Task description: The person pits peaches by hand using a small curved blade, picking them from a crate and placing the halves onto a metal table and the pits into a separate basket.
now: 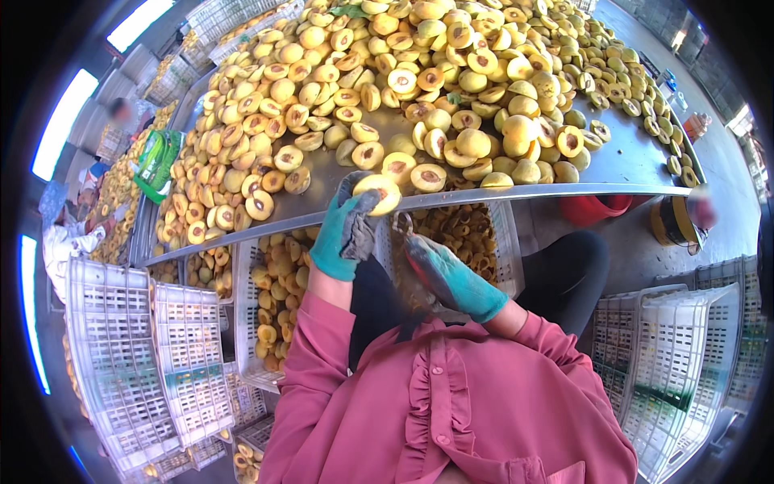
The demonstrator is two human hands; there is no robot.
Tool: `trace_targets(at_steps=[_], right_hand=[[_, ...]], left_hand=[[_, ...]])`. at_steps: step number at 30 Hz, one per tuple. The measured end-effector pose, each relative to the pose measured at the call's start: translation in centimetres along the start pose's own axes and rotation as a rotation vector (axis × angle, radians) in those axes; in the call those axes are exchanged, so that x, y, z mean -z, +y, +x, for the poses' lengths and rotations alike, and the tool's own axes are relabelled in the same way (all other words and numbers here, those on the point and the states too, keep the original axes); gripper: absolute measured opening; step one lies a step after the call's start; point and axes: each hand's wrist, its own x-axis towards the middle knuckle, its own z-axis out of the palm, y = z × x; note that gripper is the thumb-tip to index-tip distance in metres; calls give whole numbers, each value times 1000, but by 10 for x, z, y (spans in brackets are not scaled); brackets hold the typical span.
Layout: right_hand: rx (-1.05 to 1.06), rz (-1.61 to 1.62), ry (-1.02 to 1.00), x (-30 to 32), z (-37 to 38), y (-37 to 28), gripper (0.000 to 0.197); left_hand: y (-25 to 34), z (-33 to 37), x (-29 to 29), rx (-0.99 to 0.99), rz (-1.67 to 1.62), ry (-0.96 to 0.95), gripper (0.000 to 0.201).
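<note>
- I see a white slatted plastic crate (256,323) under the table edge on my left, loaded with yellow peach halves.
- A second white slatted crate (504,242) sits just right of it, below the rim, holding darker pitted pieces; my right forearm crosses in front of it.
- Empty-looking stacked white plastic crates (121,363) stand further left on the floor, and another stack of white crates (677,363) stands to my right.
- The long grey metal table (629,157) spreads ahead of me, covered with a heap of halved yellow peaches (387,73), many showing reddish pit hollows.
- A green plastic bag (157,161) lies at the left end of the table, and a red bucket (592,208) sits under the right part of it.
- Other people work at the far left, beside more fruit; I cannot make out their hands.
- My left hand (343,234), in a teal glove with grey palm, is curled closed around one yellow peach half (379,192), holding it right at the table's front rim, cut side up.
- My right hand (439,270), also in a teal glove, is closed around a small metal pitting tool (401,230) whose tip points up toward the held fruit, just below it; I cannot tell whether they touch.
</note>
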Motion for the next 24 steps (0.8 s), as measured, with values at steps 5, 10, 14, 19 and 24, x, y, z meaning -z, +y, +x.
trace_targets(at_steps=[5,10,14,19,24], right_hand=[[-234,87,6,-5,12,-10,30],[-157,150,-15,-12,9,-7,37],[-149,202,-112,-6,1,-11,42],[-183,302,-201,-2,-6,-15,46],[-242,1045,-568,9,-5,-11,46]], left_hand=[[-3,-35,-26,94,-184,-26,36],[-17,-43,-38,-31,-69,26,48],[-13,-50,-53,1,-186,-42,44],[-13,-45,-40,-133,205,-163,42],[-16,-45,-57,-423,574,-40,33]])
